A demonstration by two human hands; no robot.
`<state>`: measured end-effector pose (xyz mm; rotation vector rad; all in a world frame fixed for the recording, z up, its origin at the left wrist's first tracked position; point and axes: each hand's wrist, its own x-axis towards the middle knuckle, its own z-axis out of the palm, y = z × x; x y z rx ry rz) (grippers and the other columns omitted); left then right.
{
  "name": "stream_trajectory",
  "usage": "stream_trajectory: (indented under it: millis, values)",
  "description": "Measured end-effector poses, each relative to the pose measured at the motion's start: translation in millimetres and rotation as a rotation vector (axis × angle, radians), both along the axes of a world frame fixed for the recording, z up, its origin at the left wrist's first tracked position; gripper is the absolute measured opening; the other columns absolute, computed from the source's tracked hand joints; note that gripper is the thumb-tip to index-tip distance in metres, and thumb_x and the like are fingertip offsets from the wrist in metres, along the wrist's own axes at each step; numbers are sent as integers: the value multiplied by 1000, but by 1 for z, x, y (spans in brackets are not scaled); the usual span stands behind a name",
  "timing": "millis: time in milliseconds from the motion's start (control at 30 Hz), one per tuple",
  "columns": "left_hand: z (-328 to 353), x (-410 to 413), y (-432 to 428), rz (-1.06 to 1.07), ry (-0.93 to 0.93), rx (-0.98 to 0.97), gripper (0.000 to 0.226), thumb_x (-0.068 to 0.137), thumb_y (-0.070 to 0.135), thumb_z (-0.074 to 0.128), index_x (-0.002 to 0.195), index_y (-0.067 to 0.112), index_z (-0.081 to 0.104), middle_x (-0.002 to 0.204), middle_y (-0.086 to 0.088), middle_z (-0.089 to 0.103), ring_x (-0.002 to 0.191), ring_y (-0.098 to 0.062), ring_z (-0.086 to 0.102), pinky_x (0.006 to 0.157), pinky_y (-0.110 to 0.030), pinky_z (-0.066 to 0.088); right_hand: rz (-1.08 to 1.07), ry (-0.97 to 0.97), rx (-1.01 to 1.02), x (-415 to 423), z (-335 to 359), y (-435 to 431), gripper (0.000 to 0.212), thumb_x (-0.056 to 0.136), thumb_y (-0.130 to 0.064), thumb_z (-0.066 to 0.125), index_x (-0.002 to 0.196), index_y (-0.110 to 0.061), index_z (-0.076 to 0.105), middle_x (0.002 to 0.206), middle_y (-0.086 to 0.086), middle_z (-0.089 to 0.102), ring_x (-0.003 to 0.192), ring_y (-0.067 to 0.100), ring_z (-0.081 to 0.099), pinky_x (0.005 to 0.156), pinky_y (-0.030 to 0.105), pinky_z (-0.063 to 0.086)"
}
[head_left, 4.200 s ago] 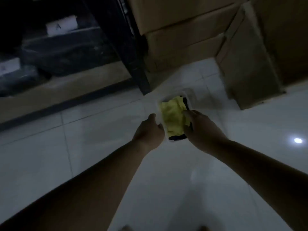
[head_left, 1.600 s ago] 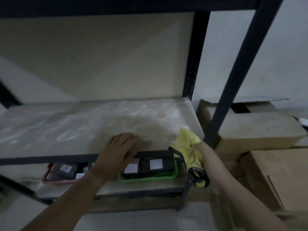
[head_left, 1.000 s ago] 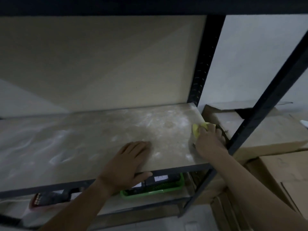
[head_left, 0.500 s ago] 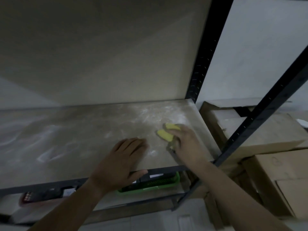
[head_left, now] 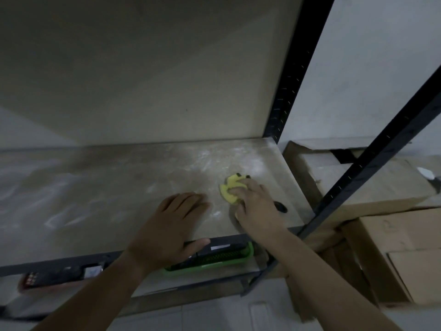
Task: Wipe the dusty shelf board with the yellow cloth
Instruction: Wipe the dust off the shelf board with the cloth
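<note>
The dusty shelf board (head_left: 100, 187) runs across the middle of the view, pale with white dust streaks. A yellow cloth (head_left: 230, 188) with a black edge lies bunched on its right part. My right hand (head_left: 256, 207) lies on top of the cloth and presses it onto the board, fingers curled round it; most of the cloth is hidden under the hand. My left hand (head_left: 171, 229) rests flat on the board's front edge, just left of the right hand, thumb hanging over the black front rail.
Black metal uprights (head_left: 288, 75) frame the rack at the right. Below the board, a green tray (head_left: 210, 265) and a red tray (head_left: 43, 280) hold dark items. Cardboard boxes (head_left: 391, 235) are stacked right of the rack. White floor tiles show below.
My right hand took the cloth from a container on the floor, carried it up onto the board's right end and slid it leftward. My left hand settled on the front edge.
</note>
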<state>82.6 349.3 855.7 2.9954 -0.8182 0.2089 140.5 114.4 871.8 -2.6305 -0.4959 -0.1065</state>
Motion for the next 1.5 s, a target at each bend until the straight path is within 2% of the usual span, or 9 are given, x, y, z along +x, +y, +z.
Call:
stream_trajectory:
  millis: [100, 300, 500, 667, 900, 1000, 1200, 1333, 1500]
  values:
    - [-1, 0, 1, 7, 21, -13, 77, 102, 69, 37, 157, 16, 45, 161, -8, 45, 151, -28, 39, 124, -43, 30, -92, 29, 201, 28, 11, -20, 39, 91, -9, 47, 126, -23, 59, 139, 8, 43, 118, 28, 49, 101, 36, 42]
    - [-2, 3, 0, 36, 26, -90, 78, 97, 69, 46, 152, 14, 51, 159, -8, 47, 149, -29, 42, 123, -38, 23, -486, 157, -131, 84, 14, -53, 54, 93, -26, 48, 145, -20, 35, 151, 11, 31, 131, 43, 31, 106, 49, 30]
    - [-4, 4, 0, 67, 49, -105, 81, 94, 73, 47, 152, 16, 51, 159, -5, 47, 149, -28, 42, 124, -44, 28, -127, -129, -171, 60, 0, -28, 37, 89, -20, 48, 123, -18, 59, 133, 5, 54, 118, 27, 49, 102, 36, 36]
    - [-4, 5, -1, 60, 50, -131, 79, 94, 73, 49, 153, 20, 49, 159, -3, 45, 150, -26, 40, 124, -42, 25, 71, 70, 227, 53, 15, -31, 28, 86, -19, 53, 99, -43, 60, 109, -12, 62, 85, -1, 56, 70, 5, 43]
    - [0, 3, 1, 79, 71, -139, 81, 95, 75, 44, 157, 22, 44, 163, -2, 41, 154, -24, 33, 126, -44, 24, -465, 175, 35, 124, 17, -39, 65, 92, -21, 49, 150, -15, 21, 149, 13, 37, 134, 38, 34, 109, 46, 30]
    - [1, 4, 1, 83, 89, -131, 82, 95, 76, 42, 158, 23, 42, 165, -1, 39, 155, -23, 31, 127, -43, 21, -407, 69, -153, 115, 12, -28, 51, 93, -26, 49, 141, -16, 38, 143, 12, 45, 128, 36, 40, 105, 45, 35]
    - [-1, 5, 0, 79, 73, -134, 82, 93, 75, 47, 156, 22, 45, 163, -3, 41, 154, -24, 33, 127, -41, 21, -55, 68, 215, 92, 23, -13, 34, 86, -9, 51, 114, -23, 65, 91, 2, 71, 73, 11, 66, 65, 29, 56]
    - [-4, 5, 0, 80, 69, -129, 81, 92, 75, 50, 153, 23, 48, 161, -3, 44, 151, -24, 37, 124, -46, 28, -373, -71, 44, 133, 27, -19, 50, 86, -8, 52, 134, -19, 50, 136, 12, 52, 118, 36, 49, 99, 45, 43]
    - [-5, 5, 2, 74, 36, -147, 80, 90, 75, 54, 150, 22, 52, 159, -2, 46, 148, -24, 40, 123, -39, 21, -435, 142, -197, 167, 16, -26, 57, 90, -29, 48, 143, -17, 32, 141, 12, 45, 127, 40, 39, 100, 49, 36]
